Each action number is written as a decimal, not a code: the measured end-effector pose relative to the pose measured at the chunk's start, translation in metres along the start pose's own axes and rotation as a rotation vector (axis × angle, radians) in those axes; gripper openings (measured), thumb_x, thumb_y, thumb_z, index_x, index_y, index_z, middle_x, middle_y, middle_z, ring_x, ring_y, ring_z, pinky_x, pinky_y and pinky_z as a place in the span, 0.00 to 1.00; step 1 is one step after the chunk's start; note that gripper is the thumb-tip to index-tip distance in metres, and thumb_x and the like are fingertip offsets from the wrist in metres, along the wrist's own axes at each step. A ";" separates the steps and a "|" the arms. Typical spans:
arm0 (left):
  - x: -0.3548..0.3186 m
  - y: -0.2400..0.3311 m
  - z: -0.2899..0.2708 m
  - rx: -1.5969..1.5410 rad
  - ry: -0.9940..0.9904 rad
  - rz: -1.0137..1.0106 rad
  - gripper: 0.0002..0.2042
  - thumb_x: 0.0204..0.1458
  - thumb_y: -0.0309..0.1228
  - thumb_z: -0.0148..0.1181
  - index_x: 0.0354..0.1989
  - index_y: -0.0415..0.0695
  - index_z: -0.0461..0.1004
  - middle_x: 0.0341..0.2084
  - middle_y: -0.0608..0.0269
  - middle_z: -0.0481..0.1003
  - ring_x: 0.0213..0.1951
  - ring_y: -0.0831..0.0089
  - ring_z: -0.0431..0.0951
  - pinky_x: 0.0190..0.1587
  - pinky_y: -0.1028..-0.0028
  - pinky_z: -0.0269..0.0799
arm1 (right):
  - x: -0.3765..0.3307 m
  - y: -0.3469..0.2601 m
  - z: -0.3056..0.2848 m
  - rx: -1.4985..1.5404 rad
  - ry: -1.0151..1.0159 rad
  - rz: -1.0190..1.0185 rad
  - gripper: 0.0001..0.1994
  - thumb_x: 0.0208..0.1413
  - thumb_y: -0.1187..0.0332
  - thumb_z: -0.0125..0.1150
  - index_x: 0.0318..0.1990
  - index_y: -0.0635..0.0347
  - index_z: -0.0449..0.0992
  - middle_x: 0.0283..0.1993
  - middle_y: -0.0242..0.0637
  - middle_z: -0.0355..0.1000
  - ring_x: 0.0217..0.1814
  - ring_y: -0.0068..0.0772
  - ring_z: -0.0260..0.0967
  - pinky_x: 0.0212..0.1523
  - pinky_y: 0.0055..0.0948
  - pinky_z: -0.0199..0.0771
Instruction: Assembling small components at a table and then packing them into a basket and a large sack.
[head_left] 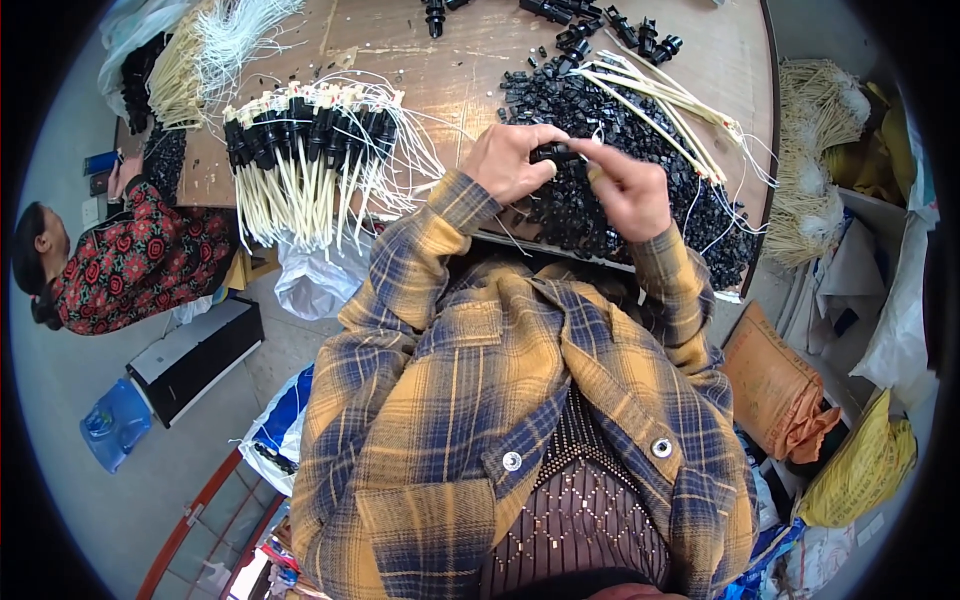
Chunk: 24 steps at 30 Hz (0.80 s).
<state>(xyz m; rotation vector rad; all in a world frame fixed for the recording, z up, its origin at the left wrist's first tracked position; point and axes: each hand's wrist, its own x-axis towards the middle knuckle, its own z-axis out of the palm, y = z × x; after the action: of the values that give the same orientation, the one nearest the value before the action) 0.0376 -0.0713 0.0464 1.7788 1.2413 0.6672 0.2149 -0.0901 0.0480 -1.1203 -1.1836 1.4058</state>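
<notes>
My left hand (513,162) is closed round a black plastic fitting (549,154), held sideways over the table's front edge. My right hand (632,192) meets the fitting's right end, its index finger stretched toward it and thumb bent in. A bit of white cord shows by those fingertips; what they pinch is too small to make out. Below and behind both hands spreads a heap of small black plastic pieces (640,135). Several cream sticks (655,92) with white cords lie across this heap.
Left of my hands stands a dense bundle of black fittings on cream sticks (310,150) with loose white cords. More black fittings (645,42) lie at the back of the wooden table (440,50). A person in a flowered jacket (140,260) sits at the left. Sacks (775,380) stand at the right.
</notes>
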 end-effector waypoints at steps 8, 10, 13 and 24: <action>-0.018 0.009 0.006 0.638 0.116 0.182 0.10 0.36 0.23 0.56 0.31 0.45 0.75 0.19 0.67 0.74 0.14 0.77 0.66 0.15 0.79 0.63 | 0.005 0.015 0.002 -0.283 -0.158 0.034 0.10 0.44 0.73 0.63 0.37 0.56 0.76 0.11 0.20 0.58 0.12 0.12 0.49 0.12 0.14 0.49; -0.026 0.011 0.000 0.620 0.171 0.191 0.10 0.36 0.23 0.56 0.30 0.46 0.74 0.18 0.67 0.74 0.14 0.77 0.66 0.14 0.79 0.61 | 0.004 0.014 0.011 -0.298 -0.167 0.007 0.11 0.43 0.73 0.64 0.37 0.56 0.76 0.12 0.20 0.59 0.12 0.12 0.49 0.12 0.14 0.50; -0.037 0.012 -0.010 0.536 0.312 0.253 0.08 0.37 0.23 0.55 0.28 0.47 0.74 0.17 0.69 0.73 0.13 0.78 0.64 0.12 0.79 0.58 | 0.000 0.008 0.025 -0.362 -0.148 -0.059 0.13 0.41 0.72 0.67 0.38 0.55 0.76 0.14 0.22 0.62 0.12 0.13 0.50 0.12 0.15 0.52; -0.071 -0.043 -0.154 1.343 1.061 -0.166 0.18 0.31 0.31 0.59 0.36 0.54 0.73 0.44 0.67 0.69 0.47 0.68 0.64 0.53 0.54 0.52 | 0.002 -0.009 0.038 -0.905 -0.088 -0.629 0.14 0.42 0.73 0.64 0.40 0.58 0.76 0.34 0.31 0.75 0.23 0.19 0.65 0.24 0.17 0.65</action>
<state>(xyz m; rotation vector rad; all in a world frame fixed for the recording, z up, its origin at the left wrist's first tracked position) -0.1313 -0.0790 0.0894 2.2910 3.0294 0.7526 0.1777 -0.0921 0.0608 -1.0969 -2.1040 0.4092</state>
